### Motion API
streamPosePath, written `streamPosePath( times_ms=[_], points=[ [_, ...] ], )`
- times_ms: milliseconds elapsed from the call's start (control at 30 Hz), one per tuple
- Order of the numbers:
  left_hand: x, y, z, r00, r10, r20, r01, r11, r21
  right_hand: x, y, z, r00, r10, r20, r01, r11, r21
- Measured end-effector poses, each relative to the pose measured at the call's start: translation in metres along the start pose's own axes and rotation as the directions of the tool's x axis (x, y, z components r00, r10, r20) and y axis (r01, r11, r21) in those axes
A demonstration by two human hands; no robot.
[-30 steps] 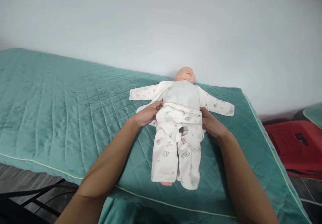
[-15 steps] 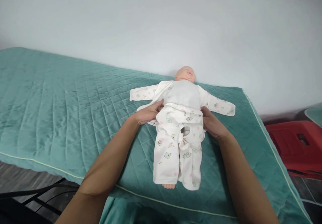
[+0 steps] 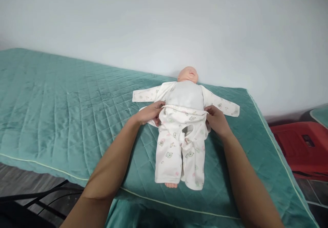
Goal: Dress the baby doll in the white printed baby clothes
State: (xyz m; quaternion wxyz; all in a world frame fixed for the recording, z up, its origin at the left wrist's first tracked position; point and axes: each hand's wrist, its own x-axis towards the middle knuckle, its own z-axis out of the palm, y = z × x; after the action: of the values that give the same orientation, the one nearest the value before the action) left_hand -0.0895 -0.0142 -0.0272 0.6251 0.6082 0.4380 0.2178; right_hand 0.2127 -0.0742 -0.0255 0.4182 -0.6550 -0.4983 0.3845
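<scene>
One left hand and one right hand pinch white animal-print fabric trousers at opposite waist sides. The pink-headed, grey-bodied doll wearing them lies near the right edge of the green quilted bed.

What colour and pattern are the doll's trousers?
White trousers, printed with small greenish animal faces and pale pink patches; the head view shows them.

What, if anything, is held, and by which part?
The patterned trousers, at the waistband: left hand grips one side, right hand the other.
</scene>
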Motion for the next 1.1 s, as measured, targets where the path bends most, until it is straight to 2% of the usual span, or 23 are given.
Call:
streamPosePath(
  times_ms=[67, 200, 300, 367, 433, 500, 700, 833, 967, 1100],
  points=[
    [0.0, 0.004, 0.002, 1.0, -0.003, -0.008, 0.004, 1.0, 0.01, 0.003, 0.002, 0.002, 0.999, -0.026, -0.036, 0.022, 0.995, -0.099],
    [0.009, 0.012, 0.002, 1.0, -0.025, 0.019, 0.024, 0.998, 0.065, 0.008, 0.005, 0.003, 0.999, -0.049, -0.008, 0.046, 0.973, -0.228],
    [0.023, 0.018, -0.003, 0.994, -0.052, 0.099, 0.038, 0.99, 0.135, 0.012, 0.003, 0.003, 0.997, -0.072, 0.012, 0.072, 0.939, -0.338],
    [0.032, 0.023, -0.006, 0.981, -0.111, 0.16, 0.078, 0.978, 0.195, 0.013, 0.0, 0.002, 0.996, -0.08, 0.04, 0.089, 0.923, -0.374],
    [0.037, 0.026, -0.007, 0.965, -0.181, 0.188, 0.131, 0.959, 0.251, 0.014, -0.002, 0.001, 0.994, -0.061, 0.088, 0.087, 0.939, -0.334],
    [0.038, 0.028, -0.008, 0.96, -0.199, 0.195, 0.145, 0.955, 0.258, 0.015, -0.002, 0.0, 0.988, -0.04, 0.146, 0.075, 0.967, -0.243],
    [0.034, 0.023, -0.008, 0.976, -0.042, 0.215, 0.004, 0.985, 0.174, 0.015, 0.006, 0.001, 0.967, -0.072, 0.243, 0.056, 0.996, 0.071],
    [0.032, 0.021, -0.008, 0.982, 0.073, 0.173, -0.103, 0.98, 0.17, 0.01, 0.006, -0.001, 0.976, -0.096, 0.195, 0.072, 0.989, 0.126],
    [0.024, 0.02, -0.004, 0.987, 0.139, 0.083, -0.15, 0.978, 0.141, 0.004, 0.001, -0.003, 0.989, -0.145, 0.042, 0.142, 0.988, 0.067],
    [0.018, 0.019, 0.002, 0.989, 0.123, 0.077, -0.125, 0.992, 0.015, -0.002, -0.003, 0.001, 0.952, -0.284, -0.116, 0.284, 0.959, -0.015]
  ],
)
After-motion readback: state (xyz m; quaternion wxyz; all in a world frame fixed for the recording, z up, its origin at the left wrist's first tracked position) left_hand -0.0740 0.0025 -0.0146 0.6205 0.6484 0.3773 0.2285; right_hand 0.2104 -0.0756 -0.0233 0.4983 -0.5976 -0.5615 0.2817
